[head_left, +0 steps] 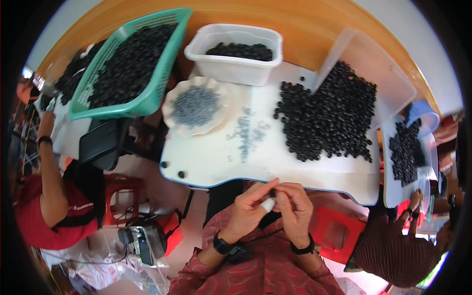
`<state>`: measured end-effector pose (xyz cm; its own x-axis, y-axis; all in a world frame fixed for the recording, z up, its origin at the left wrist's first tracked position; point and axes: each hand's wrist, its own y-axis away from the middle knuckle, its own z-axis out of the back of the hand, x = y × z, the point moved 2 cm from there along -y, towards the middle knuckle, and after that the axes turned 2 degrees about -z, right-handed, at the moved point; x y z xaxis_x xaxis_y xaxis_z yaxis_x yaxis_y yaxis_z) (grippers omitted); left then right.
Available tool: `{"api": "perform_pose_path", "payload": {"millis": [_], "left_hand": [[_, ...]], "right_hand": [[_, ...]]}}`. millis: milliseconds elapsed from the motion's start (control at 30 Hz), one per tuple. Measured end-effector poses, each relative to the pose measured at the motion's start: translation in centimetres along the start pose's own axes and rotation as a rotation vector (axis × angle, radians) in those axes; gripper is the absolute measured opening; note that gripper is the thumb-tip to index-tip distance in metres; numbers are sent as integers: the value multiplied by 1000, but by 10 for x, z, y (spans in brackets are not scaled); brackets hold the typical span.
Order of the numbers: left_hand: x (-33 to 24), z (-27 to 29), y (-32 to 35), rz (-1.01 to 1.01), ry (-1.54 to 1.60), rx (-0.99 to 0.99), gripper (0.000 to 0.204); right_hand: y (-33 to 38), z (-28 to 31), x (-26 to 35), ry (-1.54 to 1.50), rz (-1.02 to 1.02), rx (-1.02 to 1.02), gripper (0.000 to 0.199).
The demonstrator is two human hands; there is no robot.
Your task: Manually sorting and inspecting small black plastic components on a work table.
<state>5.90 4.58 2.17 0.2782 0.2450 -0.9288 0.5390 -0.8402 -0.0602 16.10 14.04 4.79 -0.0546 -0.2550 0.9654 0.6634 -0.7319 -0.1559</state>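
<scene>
Just past the table's front edge, my left hand and my right hand meet fingertip to fingertip. Both are closed in a pinch around one small black round piece, mostly covered by the fingers. A white wrap covers the tip of my left thumb. Beyond my hands, many small grey pin-like parts lie scattered on the white table. More of these fill a scalloped plate. To the right spreads a large pile of black round pieces. Two single black pieces sit near the left corner.
At the back stand a green basket and a white tub, both holding black pieces. A clear bin lies tipped behind the pile. People work on either side, one in a red shirt. A red stool is at my right.
</scene>
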Motion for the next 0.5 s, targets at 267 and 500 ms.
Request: {"api": "perform_pose_path", "payload": {"millis": [267,500], "left_hand": [[-2,-4,-1,-89,-175,62,47],[4,-5,-1,110,161,19,33]], "right_hand": [[0,3,-2,-212,-172,-20,8],[0,2,-15,-271,-110,-53,5]]}}
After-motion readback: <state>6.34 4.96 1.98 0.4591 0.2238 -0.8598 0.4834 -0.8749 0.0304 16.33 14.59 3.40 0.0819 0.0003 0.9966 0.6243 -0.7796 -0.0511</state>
